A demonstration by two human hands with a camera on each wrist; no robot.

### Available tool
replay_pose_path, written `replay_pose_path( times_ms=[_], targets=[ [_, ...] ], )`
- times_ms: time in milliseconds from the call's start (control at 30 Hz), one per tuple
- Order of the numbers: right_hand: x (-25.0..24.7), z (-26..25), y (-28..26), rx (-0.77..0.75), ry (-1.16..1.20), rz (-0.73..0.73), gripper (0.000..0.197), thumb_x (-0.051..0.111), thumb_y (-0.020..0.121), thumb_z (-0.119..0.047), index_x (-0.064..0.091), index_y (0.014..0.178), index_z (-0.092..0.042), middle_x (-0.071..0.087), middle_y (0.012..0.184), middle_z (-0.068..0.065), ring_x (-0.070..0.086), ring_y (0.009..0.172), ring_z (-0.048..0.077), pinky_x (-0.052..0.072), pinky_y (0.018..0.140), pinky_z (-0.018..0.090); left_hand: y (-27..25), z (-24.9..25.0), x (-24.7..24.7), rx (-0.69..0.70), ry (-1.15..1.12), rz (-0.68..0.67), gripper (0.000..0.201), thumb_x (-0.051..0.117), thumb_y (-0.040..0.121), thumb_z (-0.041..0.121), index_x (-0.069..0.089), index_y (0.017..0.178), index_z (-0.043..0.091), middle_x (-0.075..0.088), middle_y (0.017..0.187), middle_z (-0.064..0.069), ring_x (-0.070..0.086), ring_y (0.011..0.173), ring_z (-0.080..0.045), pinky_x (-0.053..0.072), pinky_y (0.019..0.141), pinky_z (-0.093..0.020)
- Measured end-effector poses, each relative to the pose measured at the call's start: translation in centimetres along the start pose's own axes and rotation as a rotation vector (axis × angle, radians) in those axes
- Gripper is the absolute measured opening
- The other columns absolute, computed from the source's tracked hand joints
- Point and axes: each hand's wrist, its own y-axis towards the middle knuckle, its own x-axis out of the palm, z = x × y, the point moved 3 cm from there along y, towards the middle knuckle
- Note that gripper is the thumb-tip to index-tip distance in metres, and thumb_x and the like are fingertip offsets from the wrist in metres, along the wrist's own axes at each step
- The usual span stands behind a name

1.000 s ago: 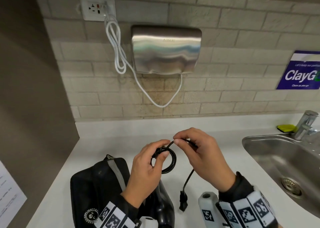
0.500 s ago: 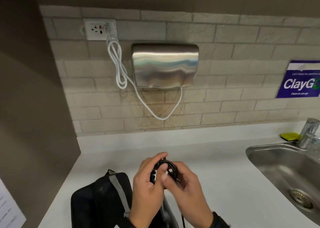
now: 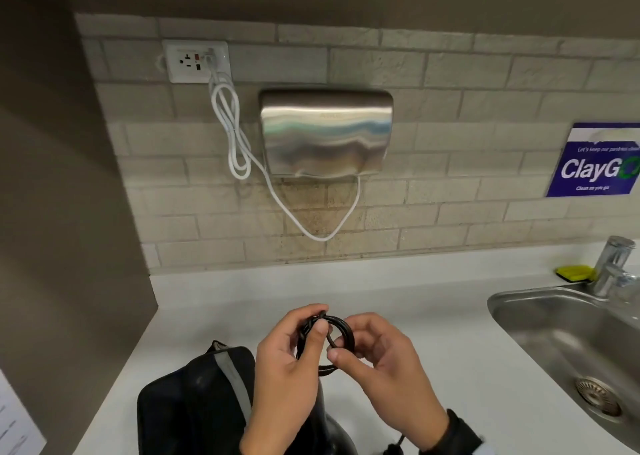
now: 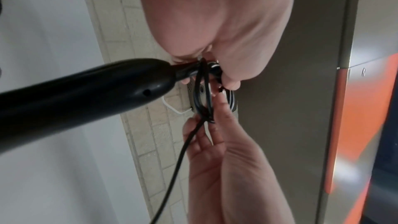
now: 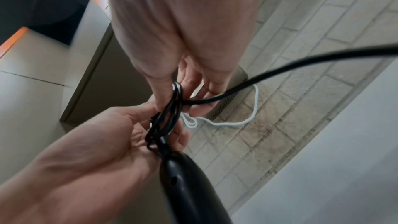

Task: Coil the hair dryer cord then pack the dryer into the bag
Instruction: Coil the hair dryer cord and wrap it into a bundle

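Both wrist views show the dryer handle (image 4: 81, 89) that the head view mostly hides; at lower centre, left hand (image 3: 287, 368) and right hand (image 3: 384, 368) pinch the coiled cord (image 3: 343, 330) beside the bag (image 3: 194, 406).

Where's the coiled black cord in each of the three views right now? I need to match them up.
Head: the coiled cord sits low and centre, between the left hand and right hand.
Left wrist: the coiled cord is centre frame, just past the dryer handle.
Right wrist: the coiled cord is centre, above the dryer handle.
Shared landmark: the white cable on the brick wall.
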Motion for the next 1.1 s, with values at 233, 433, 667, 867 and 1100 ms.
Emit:
replay_pose_path(
  times_ms=[233, 433, 667, 867, 1100],
  targets=[
    [-0.3, -0.8, -0.3, -0.346, -0.374, 0.113, 0.025, 0.078, 0.079, -0.010, 0.062, 0.091, -0.024, 0.070, 0.085, -0.012, 0.063, 0.079, 0.005, 0.048, 0.075, 0.015, 0.2, 0.7, 0.5, -0.193, -0.229, -0.019, 0.014, 0.063, 0.093, 0.014, 0.074, 0.100, 0.017, 0.076, 0.086, -0.002, 0.068, 0.082, -0.004, 0.049, 0.079, -0.017],
    [0.4, 0.8, -0.6, -0.567, -0.660, 0.248, 0.019, 0.069, 0.088, -0.023, 0.074, 0.106, -0.024, 0.069, 0.097, -0.007, 0.063, 0.087, 0.010, 0.052, 0.076, 0.024, 0.3, 0.7, 0.4, -0.256, -0.306, -0.029, 0.015, 0.062, 0.093, 0.019, 0.073, 0.100, 0.014, 0.072, 0.080, -0.003, 0.064, 0.071, 0.000, 0.045, 0.079, -0.023],
    [0.5, 0.2, -0.3, -0.061, -0.252, 0.153, 0.013, 0.067, 0.090, -0.027, 0.069, 0.078, -0.027, 0.065, 0.094, -0.014, 0.063, 0.090, 0.008, 0.047, 0.074, 0.017, 0.8, 0.4, -0.1, -0.156, -0.235, -0.047, 0.023, 0.062, 0.088, 0.027, 0.070, 0.106, 0.015, 0.068, 0.072, 0.001, 0.065, 0.079, -0.006, 0.044, 0.087, -0.024],
    [-0.6, -1.3, -0.1, 0.287, 0.197, 0.125, 0.040, 0.067, 0.073, -0.050, 0.061, 0.067, -0.011, 0.054, 0.074, 0.002, 0.053, 0.079, 0.015, 0.044, 0.075, 0.034, 0.9, -0.6, 0.1, 0.024, -0.020, -0.014, 0.017, 0.058, 0.088, 0.038, 0.069, 0.100, 0.032, 0.067, 0.075, 0.009, 0.063, 0.080, -0.004, 0.046, 0.080, -0.014],
    [-1.4, -2.9, -0.9, 0.264, 0.367, 0.081, 0.035, 0.072, 0.071, -0.040, 0.053, 0.060, -0.014, 0.051, 0.062, 0.004, 0.057, 0.079, 0.024, 0.045, 0.092, 0.045, 1.0, -0.4, 0.3, 0.136, 0.134, -0.076, 0.024, 0.055, 0.096, 0.032, 0.059, 0.118, 0.042, 0.070, 0.087, 0.008, 0.065, 0.096, -0.007, 0.045, 0.085, -0.013]
  ],
)
